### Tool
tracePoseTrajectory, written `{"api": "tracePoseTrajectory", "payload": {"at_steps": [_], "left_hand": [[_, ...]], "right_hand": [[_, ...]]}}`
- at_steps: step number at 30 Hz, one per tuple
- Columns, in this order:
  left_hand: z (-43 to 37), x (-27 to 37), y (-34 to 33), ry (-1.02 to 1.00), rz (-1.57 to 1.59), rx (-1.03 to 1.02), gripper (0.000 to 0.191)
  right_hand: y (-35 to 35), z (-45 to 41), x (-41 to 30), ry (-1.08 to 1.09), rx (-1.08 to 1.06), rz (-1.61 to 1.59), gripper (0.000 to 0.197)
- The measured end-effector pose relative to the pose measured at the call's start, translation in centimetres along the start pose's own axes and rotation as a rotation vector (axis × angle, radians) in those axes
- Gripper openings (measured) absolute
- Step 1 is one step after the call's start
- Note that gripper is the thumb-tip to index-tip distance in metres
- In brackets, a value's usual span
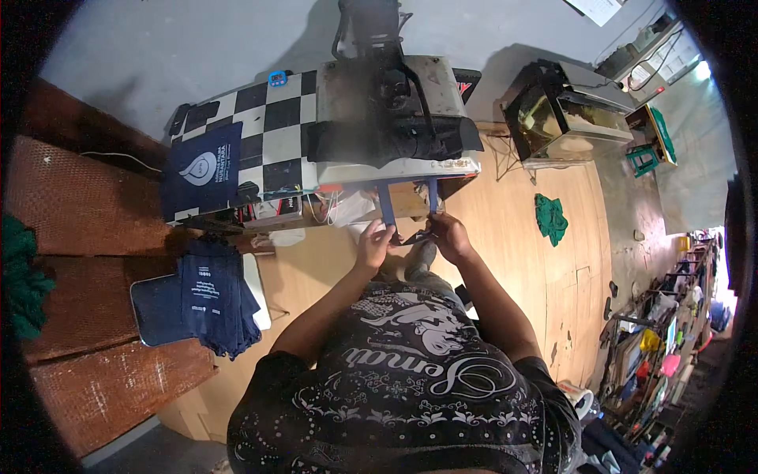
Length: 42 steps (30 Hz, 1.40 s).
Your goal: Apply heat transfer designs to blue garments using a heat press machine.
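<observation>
Navy fabric straps (pixel 386 204) hang below the front edge of a heat press (pixel 388 139) and form a loop at their lower end. My left hand (pixel 373 243) pinches the loop's left side between thumb and fingers. On the other side my right hand (pixel 452 238) grips the loop near its lower corner. Both hands are in front of the press, just above my feet. The part of the fabric the straps lead to is hidden under the press's upper part. A dark blurred spot covers the middle of the machine.
A checkered black-and-white table (pixel 281 118) holds a printed navy cloth bag (pixel 204 169) and a blue digital timer (pixel 277 79). Stacked navy bags (pixel 216 296) lie on a low stand at left. Green cloth (pixel 551 219) is on the floor at right, near a glass tank (pixel 571 115).
</observation>
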<state>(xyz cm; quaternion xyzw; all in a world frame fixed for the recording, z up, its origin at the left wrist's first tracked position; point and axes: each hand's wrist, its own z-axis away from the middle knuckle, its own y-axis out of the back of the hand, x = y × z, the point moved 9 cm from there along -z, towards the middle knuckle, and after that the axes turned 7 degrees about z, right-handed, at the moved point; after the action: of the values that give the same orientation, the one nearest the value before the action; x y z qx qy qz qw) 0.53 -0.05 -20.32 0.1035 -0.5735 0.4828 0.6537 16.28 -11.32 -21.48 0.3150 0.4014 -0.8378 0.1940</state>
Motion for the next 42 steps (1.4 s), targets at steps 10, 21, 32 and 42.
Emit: {"api": "tracePoseTrajectory", "payload": {"at_steps": [10,21,32,42], "left_hand": [[-1.5,-0.8,0.8,-0.114,0.004,-0.223,0.013],[-1.7,0.8,0.3,0.027,-0.146,-0.196,0.013],[-5.2,2.8,0.1,0.023,-0.024,-0.261,0.032],[-7.8,3.1,-0.9,-0.080,0.120,-0.170,0.023]], "right_hand": [[-1.0,-2.5,-2.9,0.087,0.117,0.180,0.036],[-2.1,-4.1,-5.2,0.129,0.088,0.129,0.019],[-2.7,-4.7,-5.9,0.090,-0.071,0.112,0.019],[-2.8,-4.9,-5.3,0.059,-0.021,0.102,0.024]]}}
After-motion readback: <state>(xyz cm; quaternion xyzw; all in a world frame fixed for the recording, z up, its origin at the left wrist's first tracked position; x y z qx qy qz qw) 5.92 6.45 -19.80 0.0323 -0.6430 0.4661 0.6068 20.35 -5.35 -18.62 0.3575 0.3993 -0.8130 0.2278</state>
